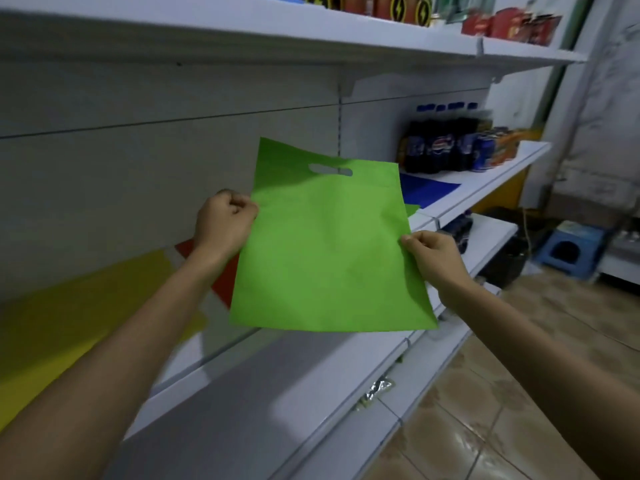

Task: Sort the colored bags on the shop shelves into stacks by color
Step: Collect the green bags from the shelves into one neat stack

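Green bag: A flat, bright green non-woven bag with a die-cut oval handle [329,244] is held up in the air in front of the white metal shop shelf [277,393], handle end tilted up and away, bottom edge nearest the camera.
Left hand: The left hand [225,223] grips the bag's left edge below the handle, fingers curled tight into a fist around the fabric.
Right hand: The right hand [433,254] pinches the right edge lower down, thumb on the front face and fingers folded behind.
Yellow bag: A large yellow fabric bag [69,317] lies flat on the shelf at far left, under the left forearm.
Red bag: A red fabric bag [223,289] lies just beside the yellow one; only a wedge of it shows between the left wrist and the held bag.
Blue bag: A dark blue fabric bag [426,190] lies flat further along the same shelf, with the corner of a second green bag [412,209] showing just in front of it.
Drinks: Dark cola bottles with blue caps [436,143] stand behind the blue bag, with a row of cans [485,150] to their right.
Top shelf: Red cartons [502,24] line the upper white shelf.
Lower shelf: A crumpled silvery wrapper [377,389] lies at the front edge.
Floor: A blue plastic stool [568,251] stands on the brown tiled floor [502,393] at right.
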Action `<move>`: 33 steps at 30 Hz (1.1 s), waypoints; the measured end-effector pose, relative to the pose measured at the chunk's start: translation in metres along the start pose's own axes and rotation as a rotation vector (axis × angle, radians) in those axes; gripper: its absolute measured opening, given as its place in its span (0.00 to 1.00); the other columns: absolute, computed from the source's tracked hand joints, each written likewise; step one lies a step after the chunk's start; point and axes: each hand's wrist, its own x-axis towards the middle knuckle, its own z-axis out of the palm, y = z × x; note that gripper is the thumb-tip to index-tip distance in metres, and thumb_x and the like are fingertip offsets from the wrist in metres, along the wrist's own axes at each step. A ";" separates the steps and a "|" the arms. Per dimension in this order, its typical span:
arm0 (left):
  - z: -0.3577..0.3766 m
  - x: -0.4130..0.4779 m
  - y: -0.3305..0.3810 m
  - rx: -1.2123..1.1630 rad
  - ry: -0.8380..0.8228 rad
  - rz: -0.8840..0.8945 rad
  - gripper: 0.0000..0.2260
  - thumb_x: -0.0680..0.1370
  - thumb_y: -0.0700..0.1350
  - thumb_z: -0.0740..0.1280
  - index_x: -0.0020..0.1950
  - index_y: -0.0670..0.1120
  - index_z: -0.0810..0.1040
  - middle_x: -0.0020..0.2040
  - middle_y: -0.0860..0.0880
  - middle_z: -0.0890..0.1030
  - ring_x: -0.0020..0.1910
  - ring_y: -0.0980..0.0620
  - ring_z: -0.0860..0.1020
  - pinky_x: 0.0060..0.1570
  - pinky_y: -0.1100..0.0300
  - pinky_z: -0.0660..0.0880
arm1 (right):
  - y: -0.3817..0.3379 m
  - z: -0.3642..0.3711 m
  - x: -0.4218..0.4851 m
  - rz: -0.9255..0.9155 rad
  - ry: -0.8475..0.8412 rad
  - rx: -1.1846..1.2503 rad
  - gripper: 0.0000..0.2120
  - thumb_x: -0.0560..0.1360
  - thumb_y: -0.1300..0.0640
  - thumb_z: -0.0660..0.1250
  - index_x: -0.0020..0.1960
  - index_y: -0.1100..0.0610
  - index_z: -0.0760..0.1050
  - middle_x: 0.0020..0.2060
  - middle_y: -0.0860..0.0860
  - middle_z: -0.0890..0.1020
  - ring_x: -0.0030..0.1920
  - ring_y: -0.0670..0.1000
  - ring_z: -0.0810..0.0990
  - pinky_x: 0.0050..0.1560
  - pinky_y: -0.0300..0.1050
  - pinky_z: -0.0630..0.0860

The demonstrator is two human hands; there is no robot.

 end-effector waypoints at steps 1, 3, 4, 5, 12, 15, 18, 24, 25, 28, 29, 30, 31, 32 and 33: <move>0.008 0.008 0.003 0.000 -0.042 0.002 0.02 0.74 0.42 0.69 0.42 0.45 0.78 0.43 0.44 0.81 0.44 0.46 0.79 0.46 0.56 0.74 | 0.002 -0.009 0.012 0.006 0.007 -0.002 0.10 0.78 0.57 0.66 0.39 0.58 0.78 0.35 0.53 0.82 0.32 0.46 0.79 0.37 0.42 0.77; 0.024 0.020 0.004 0.006 -0.114 0.000 0.05 0.74 0.42 0.70 0.39 0.48 0.76 0.40 0.46 0.80 0.39 0.49 0.77 0.43 0.58 0.72 | 0.007 -0.024 0.033 0.028 0.012 -0.023 0.09 0.77 0.56 0.67 0.43 0.62 0.80 0.38 0.56 0.83 0.37 0.52 0.81 0.43 0.47 0.79; 0.033 0.024 0.002 0.008 -0.157 -0.007 0.06 0.75 0.42 0.69 0.39 0.48 0.76 0.39 0.46 0.79 0.35 0.50 0.77 0.40 0.58 0.72 | 0.011 -0.030 0.044 0.034 0.016 -0.041 0.10 0.77 0.56 0.68 0.44 0.63 0.80 0.39 0.57 0.83 0.38 0.53 0.81 0.44 0.48 0.79; 0.043 0.028 0.000 0.011 -0.198 -0.016 0.06 0.75 0.42 0.69 0.39 0.47 0.75 0.38 0.45 0.79 0.31 0.51 0.76 0.38 0.59 0.71 | 0.014 -0.035 0.055 0.029 0.017 -0.067 0.09 0.76 0.56 0.68 0.44 0.62 0.80 0.39 0.57 0.83 0.37 0.53 0.81 0.42 0.47 0.79; 0.119 0.065 -0.017 0.042 -0.286 -0.040 0.05 0.77 0.42 0.67 0.43 0.44 0.75 0.36 0.46 0.79 0.25 0.53 0.75 0.33 0.61 0.70 | 0.031 -0.057 0.143 -0.032 0.014 -0.225 0.11 0.75 0.54 0.70 0.37 0.59 0.79 0.37 0.57 0.83 0.39 0.55 0.81 0.42 0.48 0.79; 0.143 0.084 -0.026 0.042 -0.307 -0.096 0.04 0.76 0.41 0.68 0.41 0.43 0.76 0.32 0.49 0.77 0.19 0.61 0.72 0.26 0.66 0.69 | 0.039 -0.060 0.186 -0.035 -0.037 -0.295 0.12 0.74 0.53 0.71 0.34 0.58 0.78 0.32 0.55 0.81 0.33 0.51 0.78 0.35 0.43 0.75; 0.166 0.097 -0.038 0.110 -0.347 -0.106 0.06 0.75 0.40 0.69 0.37 0.44 0.77 0.29 0.49 0.78 0.19 0.59 0.72 0.29 0.63 0.69 | 0.050 -0.061 0.226 -0.087 -0.144 -0.453 0.13 0.76 0.53 0.68 0.36 0.59 0.78 0.31 0.53 0.79 0.31 0.50 0.75 0.33 0.41 0.70; 0.189 0.111 -0.048 0.182 -0.384 -0.091 0.06 0.74 0.39 0.69 0.37 0.43 0.77 0.26 0.53 0.80 0.23 0.61 0.74 0.34 0.58 0.71 | 0.052 -0.045 0.295 -0.201 -0.259 -0.621 0.13 0.76 0.52 0.68 0.33 0.51 0.76 0.29 0.47 0.77 0.33 0.46 0.73 0.35 0.42 0.69; 0.190 0.114 -0.048 0.195 -0.370 -0.079 0.06 0.74 0.39 0.69 0.37 0.43 0.77 0.27 0.53 0.80 0.23 0.61 0.74 0.34 0.58 0.71 | 0.052 -0.040 0.308 -0.203 -0.273 -0.619 0.13 0.76 0.51 0.68 0.33 0.52 0.76 0.30 0.48 0.78 0.33 0.47 0.74 0.36 0.43 0.69; 0.194 0.128 -0.051 0.259 -0.294 -0.057 0.06 0.74 0.39 0.69 0.37 0.44 0.77 0.29 0.52 0.81 0.25 0.61 0.76 0.33 0.59 0.72 | 0.051 -0.019 0.345 -0.226 -0.309 -0.575 0.10 0.75 0.51 0.68 0.37 0.54 0.79 0.33 0.49 0.80 0.36 0.49 0.77 0.38 0.46 0.73; 0.196 0.133 -0.053 0.284 -0.271 -0.065 0.07 0.75 0.40 0.69 0.37 0.45 0.77 0.30 0.52 0.81 0.25 0.61 0.76 0.32 0.60 0.71 | 0.052 -0.012 0.356 -0.253 -0.325 -0.580 0.10 0.75 0.51 0.68 0.38 0.54 0.79 0.34 0.49 0.80 0.37 0.50 0.78 0.39 0.47 0.75; 0.197 0.138 -0.055 0.305 -0.250 -0.081 0.07 0.75 0.40 0.69 0.37 0.45 0.76 0.31 0.51 0.81 0.24 0.62 0.75 0.30 0.61 0.71 | 0.054 -0.006 0.366 -0.284 -0.339 -0.595 0.09 0.75 0.52 0.68 0.37 0.53 0.79 0.34 0.49 0.80 0.38 0.51 0.78 0.40 0.48 0.76; 0.199 0.143 -0.057 0.320 -0.232 -0.109 0.08 0.75 0.40 0.69 0.37 0.45 0.75 0.32 0.50 0.81 0.23 0.63 0.75 0.28 0.63 0.71 | 0.056 0.001 0.376 -0.308 -0.352 -0.615 0.10 0.75 0.52 0.68 0.35 0.52 0.77 0.34 0.49 0.80 0.39 0.51 0.79 0.41 0.48 0.76; 0.202 0.147 -0.059 0.331 -0.214 -0.141 0.08 0.75 0.40 0.69 0.36 0.45 0.75 0.32 0.50 0.81 0.23 0.63 0.74 0.26 0.65 0.71 | 0.058 0.008 0.385 -0.317 -0.367 -0.637 0.10 0.74 0.51 0.67 0.34 0.51 0.76 0.35 0.50 0.81 0.40 0.52 0.79 0.42 0.48 0.76; 0.204 0.151 -0.061 0.346 -0.197 -0.173 0.08 0.75 0.40 0.69 0.36 0.45 0.75 0.32 0.50 0.81 0.22 0.63 0.74 0.25 0.67 0.70 | 0.060 0.014 0.394 -0.316 -0.385 -0.661 0.11 0.74 0.50 0.67 0.34 0.51 0.75 0.37 0.50 0.81 0.42 0.53 0.80 0.42 0.47 0.75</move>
